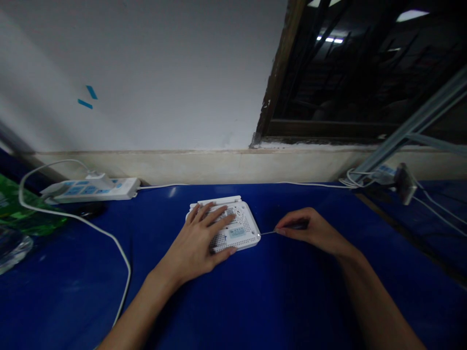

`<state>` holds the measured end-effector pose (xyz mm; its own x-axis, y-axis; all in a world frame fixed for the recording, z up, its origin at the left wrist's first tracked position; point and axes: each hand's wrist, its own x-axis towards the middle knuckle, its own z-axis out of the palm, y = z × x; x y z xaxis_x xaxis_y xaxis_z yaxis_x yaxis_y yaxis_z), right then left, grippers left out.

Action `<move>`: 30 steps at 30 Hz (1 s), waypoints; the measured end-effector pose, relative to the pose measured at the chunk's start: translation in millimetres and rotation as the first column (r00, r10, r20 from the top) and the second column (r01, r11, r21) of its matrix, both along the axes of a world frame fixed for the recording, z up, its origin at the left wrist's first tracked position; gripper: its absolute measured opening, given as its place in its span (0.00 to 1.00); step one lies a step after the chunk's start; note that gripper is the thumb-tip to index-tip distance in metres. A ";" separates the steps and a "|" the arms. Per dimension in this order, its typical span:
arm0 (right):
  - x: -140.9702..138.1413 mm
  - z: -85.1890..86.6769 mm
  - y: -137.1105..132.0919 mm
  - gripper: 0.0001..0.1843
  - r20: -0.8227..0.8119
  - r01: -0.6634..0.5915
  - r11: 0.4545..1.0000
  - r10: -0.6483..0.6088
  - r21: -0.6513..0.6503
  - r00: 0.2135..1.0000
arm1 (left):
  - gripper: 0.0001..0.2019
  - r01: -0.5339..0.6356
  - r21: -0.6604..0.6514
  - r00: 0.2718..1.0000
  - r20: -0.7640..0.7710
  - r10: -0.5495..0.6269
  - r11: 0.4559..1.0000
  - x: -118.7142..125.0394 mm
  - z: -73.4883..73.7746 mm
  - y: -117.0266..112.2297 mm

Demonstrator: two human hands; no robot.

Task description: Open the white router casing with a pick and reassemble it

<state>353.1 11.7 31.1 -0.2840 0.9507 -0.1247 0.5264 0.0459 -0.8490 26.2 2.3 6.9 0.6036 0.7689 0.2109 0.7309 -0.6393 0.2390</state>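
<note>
A white router, its vented and labelled face up, lies on the blue table. A folded antenna runs along its far edge. My left hand rests over the router's left part with fingers spread, the thumb near the front edge. To the right, my right hand pinches a thin metal rod between thumb and fingers. The rod's far tip meets or nearly meets a small bright spot at the router's right front corner. Whether the rod is a tool or a loose pin cannot be made out.
A white power strip with a plug and cable sits at the back left, beside a green plastic package. At the back right are a metal frame, coiled cables and a small dark device. A wall closes off the far side.
</note>
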 end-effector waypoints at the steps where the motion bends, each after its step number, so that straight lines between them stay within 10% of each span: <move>1: 1.3 -0.1 0.3 0.13 0.001 0.003 1.000 -0.003 0.002 1.000 | 0.34 0.005 -0.002 1.000 -0.004 -0.005 1.000 -2.2 0.2 1.0; 14: 53.4 -11.9 5.0 0.17 0.147 0.059 0.998 -0.057 -0.013 0.988 | 0.30 -0.251 0.082 0.966 -0.040 0.254 0.965 12.7 13.0 -7.9; 21: 41.1 -6.0 3.9 0.18 0.092 0.055 0.998 -0.057 0.021 0.994 | 0.54 -0.036 -0.044 0.997 -0.070 0.033 0.998 0.9 6.6 -7.3; 30: 4.3 4.0 -4.6 0.14 -0.041 0.018 0.999 -0.016 0.048 0.999 | 0.49 -0.247 0.107 0.969 0.025 0.245 0.963 30.7 -7.9 -13.6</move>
<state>357.4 7.1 35.1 -0.2720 0.9599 -0.0674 0.4923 0.0786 -0.8669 56.9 -11.4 -1.0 0.3957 0.8654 0.3073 0.8664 -0.4628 0.1874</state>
